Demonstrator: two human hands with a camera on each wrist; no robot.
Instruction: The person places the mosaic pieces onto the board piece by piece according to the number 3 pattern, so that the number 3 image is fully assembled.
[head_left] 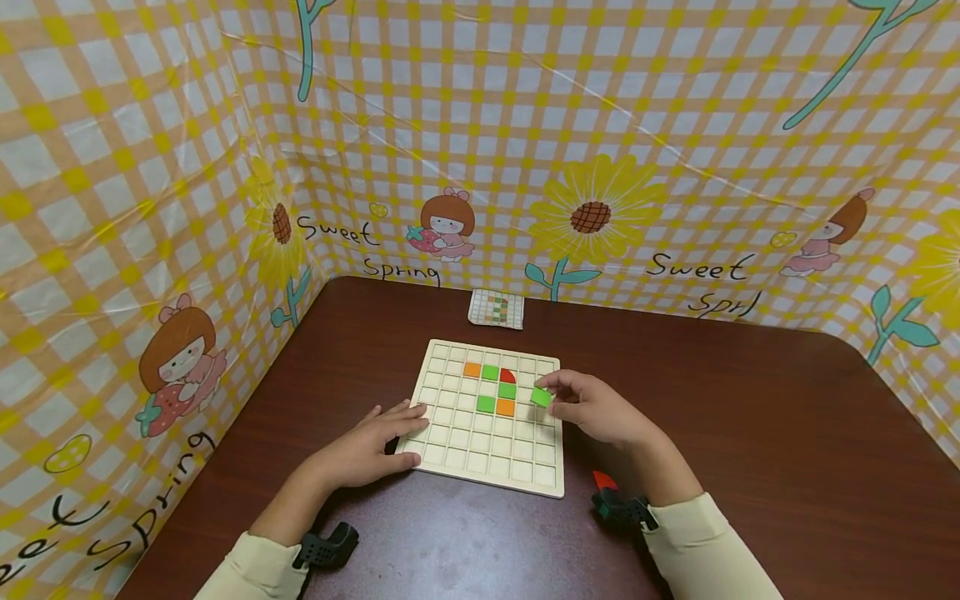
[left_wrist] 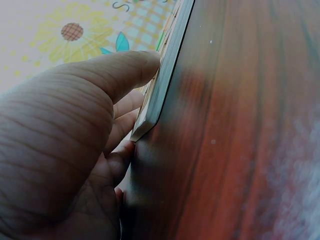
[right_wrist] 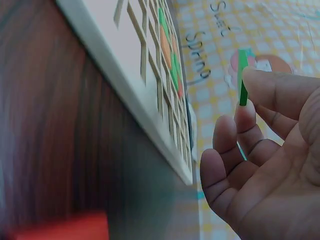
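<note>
My right hand [head_left: 596,408] pinches a green square tile [head_left: 540,397] between thumb and fingertip, above the right part of a pale wooden grid board [head_left: 456,437]. The right wrist view shows this green tile [right_wrist: 243,77] edge-on, raised off the board, with the other fingers loosely bent. On the board lie several tiles: green ones, two orange ones such as the upper orange tile [head_left: 472,369], and a red tile with a rounded corner [head_left: 507,377]. My left hand [head_left: 360,450] rests its spread fingers and thumb at the board's left edge.
A small card printed with a coloured grid pattern [head_left: 497,310] lies behind the board. Another red piece [head_left: 603,480] lies on the dark wooden table [head_left: 750,417] near my right wrist. Checked cloth [head_left: 480,125] walls in the table at the back and sides.
</note>
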